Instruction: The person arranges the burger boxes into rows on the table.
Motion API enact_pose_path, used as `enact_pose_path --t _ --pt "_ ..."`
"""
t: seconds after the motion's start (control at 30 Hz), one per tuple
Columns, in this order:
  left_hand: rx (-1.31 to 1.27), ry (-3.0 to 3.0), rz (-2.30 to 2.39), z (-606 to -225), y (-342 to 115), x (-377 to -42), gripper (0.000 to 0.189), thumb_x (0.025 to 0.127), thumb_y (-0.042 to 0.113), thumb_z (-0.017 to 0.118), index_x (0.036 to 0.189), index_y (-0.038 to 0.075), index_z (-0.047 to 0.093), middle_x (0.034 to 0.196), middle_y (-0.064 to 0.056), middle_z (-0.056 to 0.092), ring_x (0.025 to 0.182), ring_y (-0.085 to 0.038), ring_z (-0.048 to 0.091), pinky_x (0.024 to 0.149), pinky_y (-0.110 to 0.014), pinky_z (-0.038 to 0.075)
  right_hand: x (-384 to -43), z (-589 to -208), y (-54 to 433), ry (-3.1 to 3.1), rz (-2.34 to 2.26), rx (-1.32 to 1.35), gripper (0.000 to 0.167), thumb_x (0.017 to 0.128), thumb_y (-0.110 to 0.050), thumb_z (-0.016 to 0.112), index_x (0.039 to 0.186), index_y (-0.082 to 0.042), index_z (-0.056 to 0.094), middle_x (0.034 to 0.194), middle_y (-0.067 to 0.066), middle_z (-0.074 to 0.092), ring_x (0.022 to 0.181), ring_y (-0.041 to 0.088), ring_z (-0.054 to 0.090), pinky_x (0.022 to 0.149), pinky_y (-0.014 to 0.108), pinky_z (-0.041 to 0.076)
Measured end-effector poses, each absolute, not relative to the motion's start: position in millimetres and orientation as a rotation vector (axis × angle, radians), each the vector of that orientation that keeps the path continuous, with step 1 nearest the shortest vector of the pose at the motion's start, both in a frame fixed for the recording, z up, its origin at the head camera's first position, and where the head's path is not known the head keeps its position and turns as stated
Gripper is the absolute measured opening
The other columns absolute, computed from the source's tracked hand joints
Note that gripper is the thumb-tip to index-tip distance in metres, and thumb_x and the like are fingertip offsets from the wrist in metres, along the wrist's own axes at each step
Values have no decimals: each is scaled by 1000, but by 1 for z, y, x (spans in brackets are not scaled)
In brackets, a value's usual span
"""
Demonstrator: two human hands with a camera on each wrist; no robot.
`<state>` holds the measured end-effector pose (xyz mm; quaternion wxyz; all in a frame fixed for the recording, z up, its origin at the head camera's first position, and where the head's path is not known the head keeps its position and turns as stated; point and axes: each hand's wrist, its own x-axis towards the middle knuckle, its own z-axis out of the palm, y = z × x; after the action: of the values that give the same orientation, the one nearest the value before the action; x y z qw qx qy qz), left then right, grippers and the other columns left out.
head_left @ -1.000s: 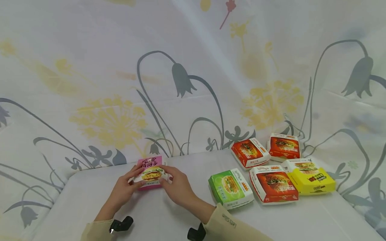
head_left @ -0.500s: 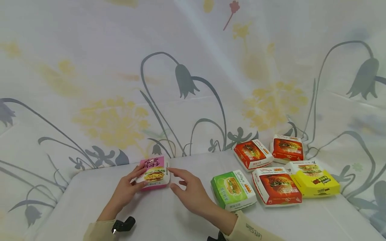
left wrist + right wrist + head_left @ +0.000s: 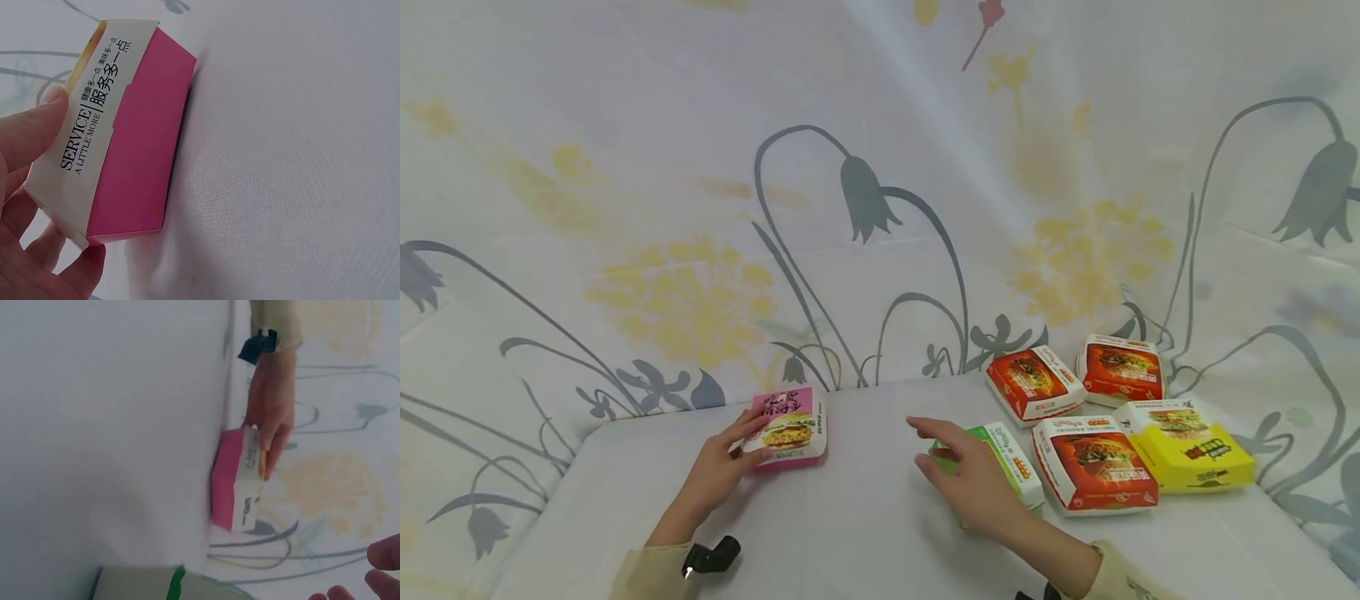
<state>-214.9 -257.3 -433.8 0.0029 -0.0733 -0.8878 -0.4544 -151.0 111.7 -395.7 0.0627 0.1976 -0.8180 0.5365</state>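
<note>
A pink and white burger box lies closed on the white-covered table at the left. My left hand holds it by its left side. In the left wrist view, the thumb lies on the top edge of the box and other fingers curl at its near corner. My right hand is above the green burger box, hiding much of it. The right fingers are loosely spread and grip nothing. Whether they touch the green box cannot be told.
Right of the green box sits a red burger box, with a yellow one beside it. Two more red boxes stand behind, one left and one right. A flower-printed white curtain closes off the back.
My right hand has left the pink box and moved right, over the green box. The left hand stays on the pink box.
</note>
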Motion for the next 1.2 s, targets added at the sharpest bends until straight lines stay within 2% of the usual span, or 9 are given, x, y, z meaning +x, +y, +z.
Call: enact_pose_path --t 0.3,0.4,0.7,0.87,1.2 --pt "-226 -2786 -1429 -433 -255 -215 60 94 24 71 148 11 49 162 -1 28 150 -31 15 111 -57 26 -142 -396 167 -2564 1367 512 48 92 -9 71 137 -23 60 136 -4 60 125 20 56 94 41 52" --pt "-232 -2786 -1417 -435 -256 -216 58 93 22 72 147 11 51 161 -2 29 150 -31 16 111 -58 27 -141 -395 180 -2584 1320 480 48 92 -9 71 138 -20 59 137 0 60 126 25 55 94 44 52" --pt "-255 -2762 -1459 -439 -257 -218 56 91 21 73 143 9 55 160 -3 31 150 -32 16 111 -59 27 -143 -393 200 -2691 1185 433 47 92 -16 72 137 -14 60 144 10 54 134 38 45 99 64 41" --pt "-246 -2774 -1428 -439 -257 -218 56 92 21 72 144 11 54 161 -2 31 150 -32 16 110 -58 28 -145 -393 200 -2736 1134 471 44 92 -18 73 134 -14 64 145 12 52 133 42 45 98 67 40" --pt "-255 -2790 -1373 -436 -258 -218 58 93 22 72 146 11 52 161 -2 31 150 -32 17 110 -58 29 -153 -401 198 -2870 1019 479 44 87 -30 77 129 -18 68 142 11 55 130 43 46 99 66 38"
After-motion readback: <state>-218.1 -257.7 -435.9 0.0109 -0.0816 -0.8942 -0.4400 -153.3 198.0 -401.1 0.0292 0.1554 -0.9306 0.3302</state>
